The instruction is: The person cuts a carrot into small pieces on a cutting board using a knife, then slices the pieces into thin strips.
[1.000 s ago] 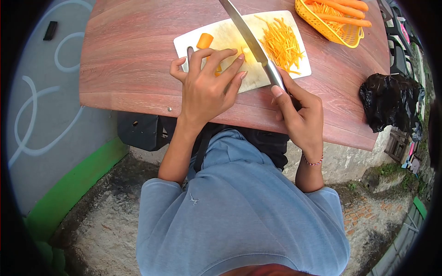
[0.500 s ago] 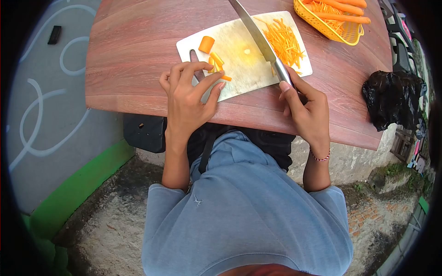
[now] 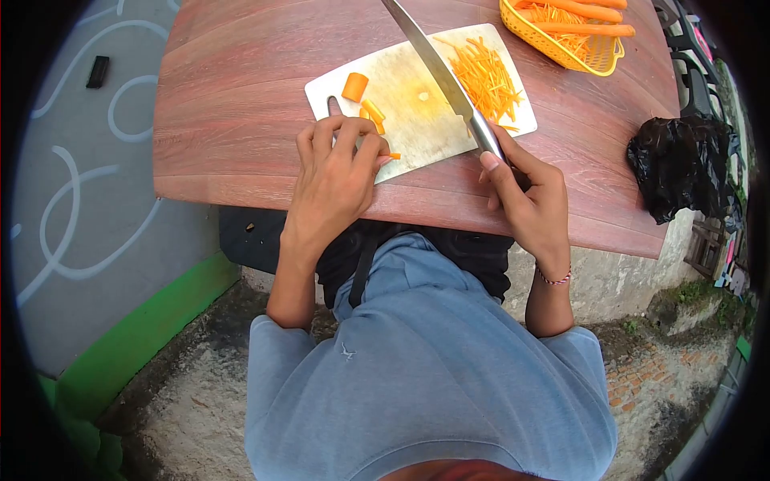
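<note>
My right hand is wrapped round the handle of a kitchen knife, its blade slanting up and left over the white cutting board. My left hand is at the board's near left corner, fingers curled together on a carrot piece whose end sticks out past the fingertips. Just beyond those fingers lie a few cut carrot sticks and a short carrot chunk. On the board's right side, past the blade, is a pile of carrot strips.
A yellow basket with whole carrots and shredded carrot stands at the far right of the wooden table. A black plastic bag is by the table's right edge. A small black object lies on the grey surface at left.
My left fingers have closed from a spread pose onto the carrot piece, covering most of it. My right hand still holds the knife in nearly the same pose. The view has shifted slightly.
</note>
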A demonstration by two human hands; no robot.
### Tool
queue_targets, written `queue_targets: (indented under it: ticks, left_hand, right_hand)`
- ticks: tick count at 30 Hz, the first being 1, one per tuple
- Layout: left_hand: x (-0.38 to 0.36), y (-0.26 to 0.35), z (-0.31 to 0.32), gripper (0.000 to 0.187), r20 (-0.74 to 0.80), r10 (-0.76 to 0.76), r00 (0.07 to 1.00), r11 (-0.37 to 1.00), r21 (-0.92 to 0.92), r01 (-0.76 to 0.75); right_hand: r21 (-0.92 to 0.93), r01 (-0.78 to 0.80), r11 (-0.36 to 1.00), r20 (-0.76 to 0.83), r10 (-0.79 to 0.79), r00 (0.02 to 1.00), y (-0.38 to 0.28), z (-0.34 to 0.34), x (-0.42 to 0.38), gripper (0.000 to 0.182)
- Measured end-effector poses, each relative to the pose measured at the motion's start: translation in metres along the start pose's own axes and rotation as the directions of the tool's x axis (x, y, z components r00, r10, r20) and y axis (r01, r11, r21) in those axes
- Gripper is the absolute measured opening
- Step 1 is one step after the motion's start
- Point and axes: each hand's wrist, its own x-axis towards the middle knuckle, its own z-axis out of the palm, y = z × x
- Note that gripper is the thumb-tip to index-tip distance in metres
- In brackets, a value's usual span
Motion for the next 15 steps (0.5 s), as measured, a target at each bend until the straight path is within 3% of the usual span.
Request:
queue_targets:
  ticks: [5,12,15]
  left_hand:
    - [-0.001,-0.004,-0.003,0.023,0.082,0.115,0.99,0.991,0.064,-0.12]
    - [0.015,-0.003,-0.012,0.019,0.145,0.25,0.957,0.967,0.016,-0.255]
    - [0.04,-0.002,-0.012,0.019,0.123,0.297,0.947,0.954,0.011,-0.3]
  right_hand:
    - [0.007,-0.096,0.995,0.029,0.096,0.995,-0.006,-0.002,-0.001,0.045]
    - [-0.008,-0.006,1.0,0.037,0.006,0.999,0.001,-0.001,-0.002,0.046]
    - [-0.011,-0.115,0.993,0.089,0.115,0.989,-0.006,-0.001,-0.001,0.046]
